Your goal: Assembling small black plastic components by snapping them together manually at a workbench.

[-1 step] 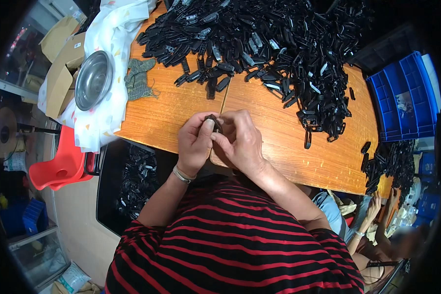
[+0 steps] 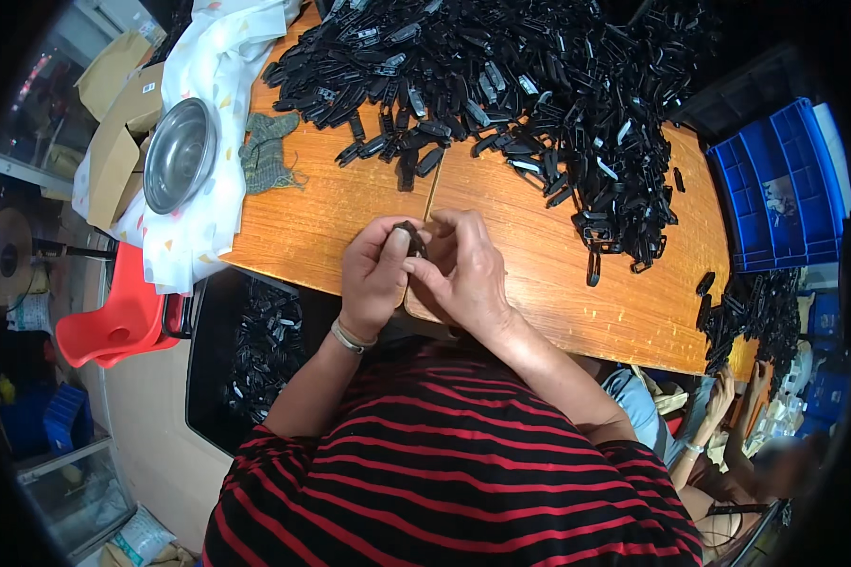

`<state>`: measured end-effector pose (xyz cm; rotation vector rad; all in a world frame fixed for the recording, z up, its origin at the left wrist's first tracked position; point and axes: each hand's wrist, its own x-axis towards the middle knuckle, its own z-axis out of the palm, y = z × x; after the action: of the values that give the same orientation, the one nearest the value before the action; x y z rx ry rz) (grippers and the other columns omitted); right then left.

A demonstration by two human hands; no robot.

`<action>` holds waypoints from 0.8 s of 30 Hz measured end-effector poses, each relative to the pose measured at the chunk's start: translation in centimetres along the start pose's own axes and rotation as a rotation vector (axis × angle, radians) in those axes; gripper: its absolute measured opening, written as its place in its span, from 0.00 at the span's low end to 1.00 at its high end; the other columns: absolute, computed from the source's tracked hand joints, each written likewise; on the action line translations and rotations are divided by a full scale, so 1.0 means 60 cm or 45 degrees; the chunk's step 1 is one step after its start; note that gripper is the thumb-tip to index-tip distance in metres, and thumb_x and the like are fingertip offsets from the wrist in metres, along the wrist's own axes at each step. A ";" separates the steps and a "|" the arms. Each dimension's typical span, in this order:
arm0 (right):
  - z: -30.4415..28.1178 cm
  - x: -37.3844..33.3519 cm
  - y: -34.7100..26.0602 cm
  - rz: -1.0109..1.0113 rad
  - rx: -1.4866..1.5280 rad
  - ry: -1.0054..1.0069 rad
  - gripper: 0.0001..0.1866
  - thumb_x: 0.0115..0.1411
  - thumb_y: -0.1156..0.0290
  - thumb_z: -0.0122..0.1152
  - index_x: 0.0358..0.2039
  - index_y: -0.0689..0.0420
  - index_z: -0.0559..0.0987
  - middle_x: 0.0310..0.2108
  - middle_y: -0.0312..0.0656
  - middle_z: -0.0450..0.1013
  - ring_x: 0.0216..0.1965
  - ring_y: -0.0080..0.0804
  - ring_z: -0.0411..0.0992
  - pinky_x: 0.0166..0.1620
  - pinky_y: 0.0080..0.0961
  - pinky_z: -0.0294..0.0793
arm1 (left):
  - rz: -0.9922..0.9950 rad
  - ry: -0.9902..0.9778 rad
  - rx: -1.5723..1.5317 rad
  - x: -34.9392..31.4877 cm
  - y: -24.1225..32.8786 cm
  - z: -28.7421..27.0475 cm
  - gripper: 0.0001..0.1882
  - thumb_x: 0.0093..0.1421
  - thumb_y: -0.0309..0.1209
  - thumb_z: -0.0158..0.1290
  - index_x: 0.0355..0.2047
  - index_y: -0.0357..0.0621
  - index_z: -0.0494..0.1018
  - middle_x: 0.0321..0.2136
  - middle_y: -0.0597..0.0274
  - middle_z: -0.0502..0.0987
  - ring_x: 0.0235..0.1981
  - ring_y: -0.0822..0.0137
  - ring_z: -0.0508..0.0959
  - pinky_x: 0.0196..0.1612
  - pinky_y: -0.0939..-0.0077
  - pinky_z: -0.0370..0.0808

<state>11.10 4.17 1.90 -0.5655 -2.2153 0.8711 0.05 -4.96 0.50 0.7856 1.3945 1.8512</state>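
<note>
Both hands meet over the near edge of the wooden table. My left hand is closed round a small dark plastic part, its thumb pressed on top. On the part's other side, my right hand has its fingers bent and pinched against it. Most of the part is hidden by the fingers, so its exact kind does not show. Beyond the hands lies a big heap of black plastic parts, long and narrow, some with shiny faces.
Left on the table are a grey knitted glove and a metal bowl on patterned plastic sheeting. A black bin of parts sits below. At right are a blue divided tray and another person's hands. A red chair stands left.
</note>
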 end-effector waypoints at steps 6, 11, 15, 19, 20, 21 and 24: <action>0.024 -0.020 -0.021 0.206 0.260 -0.250 0.29 0.55 0.65 0.67 0.55 0.56 0.66 0.38 0.53 0.74 0.34 0.50 0.76 0.35 0.36 0.76 | -0.039 -0.150 -0.096 0.003 0.020 0.002 0.20 0.72 0.41 0.39 0.29 0.42 0.70 0.23 0.71 0.71 0.23 0.82 0.66 0.27 0.88 0.63; 0.026 -0.010 -0.026 0.305 0.196 -0.613 0.30 0.54 0.62 0.68 0.53 0.57 0.65 0.31 0.49 0.75 0.31 0.48 0.76 0.33 0.36 0.76 | -0.169 -0.141 0.199 -0.012 0.048 -0.040 0.20 0.72 0.39 0.38 0.26 0.41 0.70 0.21 0.67 0.70 0.23 0.77 0.68 0.28 0.81 0.65; -0.005 0.012 0.040 -0.153 0.026 -0.424 0.17 0.54 0.62 0.68 0.38 0.60 0.77 0.28 0.47 0.76 0.27 0.42 0.76 0.32 0.34 0.76 | -0.517 -0.302 0.903 -0.028 0.114 -0.174 0.16 0.64 0.36 0.53 0.23 0.37 0.75 0.16 0.64 0.72 0.19 0.68 0.71 0.28 0.73 0.67; -0.089 0.058 0.137 0.122 -0.568 -0.082 0.12 0.55 0.66 0.66 0.37 0.59 0.81 0.31 0.48 0.75 0.29 0.45 0.76 0.34 0.36 0.78 | 0.124 -0.125 1.490 -0.038 0.117 -0.237 0.08 0.55 0.31 0.61 0.31 0.38 0.78 0.25 0.58 0.76 0.27 0.58 0.75 0.34 0.70 0.71; -0.105 0.067 0.141 0.177 -0.688 -0.077 0.11 0.54 0.67 0.66 0.36 0.59 0.80 0.32 0.48 0.75 0.29 0.46 0.76 0.34 0.37 0.78 | 0.090 -0.073 1.403 -0.025 0.112 -0.220 0.07 0.55 0.28 0.61 0.32 0.38 0.78 0.26 0.58 0.76 0.27 0.60 0.76 0.34 0.71 0.72; -0.115 0.076 0.142 0.230 -0.808 -0.071 0.11 0.54 0.69 0.66 0.35 0.60 0.80 0.33 0.49 0.74 0.29 0.48 0.77 0.35 0.38 0.79 | 0.058 -0.021 1.315 -0.007 0.104 -0.192 0.06 0.55 0.26 0.60 0.33 0.38 0.78 0.27 0.57 0.76 0.26 0.62 0.76 0.33 0.73 0.72; -0.113 0.082 0.164 0.205 -0.974 -0.134 0.10 0.52 0.71 0.66 0.34 0.60 0.80 0.36 0.49 0.73 0.30 0.49 0.77 0.34 0.39 0.78 | 0.352 -0.052 1.247 0.055 0.055 -0.114 0.09 0.57 0.24 0.59 0.38 0.37 0.76 0.26 0.60 0.75 0.24 0.70 0.75 0.28 0.77 0.72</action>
<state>14.09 16.69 0.64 -1.0754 -2.5978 0.0850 -7.86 -6.73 2.26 1.5261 2.2681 1.2295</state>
